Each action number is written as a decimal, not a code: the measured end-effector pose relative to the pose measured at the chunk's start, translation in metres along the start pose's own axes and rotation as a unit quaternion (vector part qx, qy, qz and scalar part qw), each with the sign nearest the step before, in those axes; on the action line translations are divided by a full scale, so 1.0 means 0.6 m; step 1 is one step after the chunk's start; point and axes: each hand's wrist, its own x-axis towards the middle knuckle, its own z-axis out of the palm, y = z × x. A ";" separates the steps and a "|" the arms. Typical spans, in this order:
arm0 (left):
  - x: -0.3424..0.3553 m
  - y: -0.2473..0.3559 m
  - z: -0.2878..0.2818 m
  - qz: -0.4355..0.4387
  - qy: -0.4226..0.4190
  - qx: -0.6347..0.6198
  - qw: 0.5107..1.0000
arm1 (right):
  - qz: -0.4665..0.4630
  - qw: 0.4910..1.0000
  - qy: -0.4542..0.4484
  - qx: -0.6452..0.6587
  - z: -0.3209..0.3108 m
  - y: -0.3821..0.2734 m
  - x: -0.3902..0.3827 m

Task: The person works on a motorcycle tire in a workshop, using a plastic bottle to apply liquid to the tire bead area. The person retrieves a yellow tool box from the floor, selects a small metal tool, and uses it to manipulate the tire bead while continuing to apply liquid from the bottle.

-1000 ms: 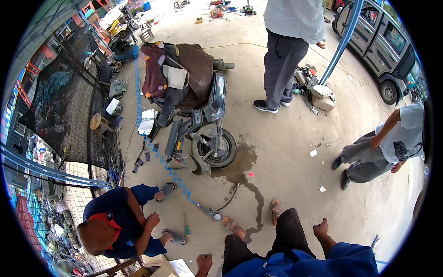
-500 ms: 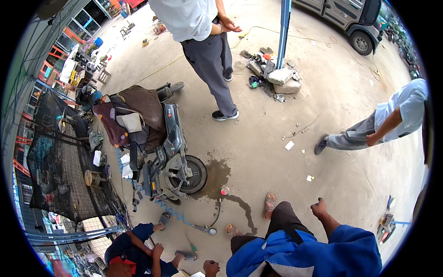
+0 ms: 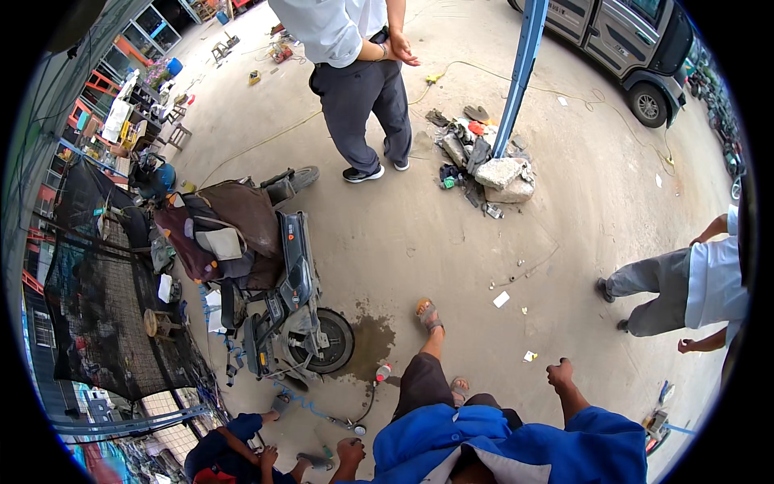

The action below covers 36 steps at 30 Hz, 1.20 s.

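Observation:
My left hand (image 3: pixel 350 450) is curled closed at the lower middle, with no object showing in it. It is nearest to a round pressure gauge (image 3: pixel 359 429) on a hose lying on the ground. To the right, my right hand (image 3: pixel 559 373) hangs out in front, its fingers curled in and nothing seen in them. Between them my sandalled feet are in mid-stride, the left one ahead. Left of my feet an electric scooter (image 3: pixel 297 262) stands with its wheel (image 3: pixel 329 343) beside a wet patch (image 3: pixel 367 343). A small red-and-white container (image 3: pixel 383 372) lies near the patch.
A person in dark clothes (image 3: pixel 226 448) crouches at the lower left by a blue coiled hose (image 3: pixel 302 402). Another person (image 3: pixel 363 89) stands ahead. Rubble (image 3: pixel 504 177) surrounds a blue post (image 3: pixel 522 73). A person (image 3: pixel 673 282) is at the right; a grey vehicle (image 3: pixel 617 36) is beyond.
My left foot has swung forward past the right. My left hand has risen into fuller view. The person at the right has moved farther right, and the one ahead has shifted feet.

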 end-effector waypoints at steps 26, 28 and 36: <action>0.286 0.618 -0.018 -0.248 0.068 -0.154 0.954 | -0.055 0.987 -0.129 -0.076 0.117 -1.159 0.151; 0.279 0.658 0.001 -0.254 0.075 -0.136 0.955 | -0.076 0.982 -0.151 -0.079 0.140 -1.285 0.157; 0.400 0.961 -0.001 -0.131 0.093 -0.116 0.980 | -0.228 0.952 -0.164 -0.122 0.253 -1.686 0.246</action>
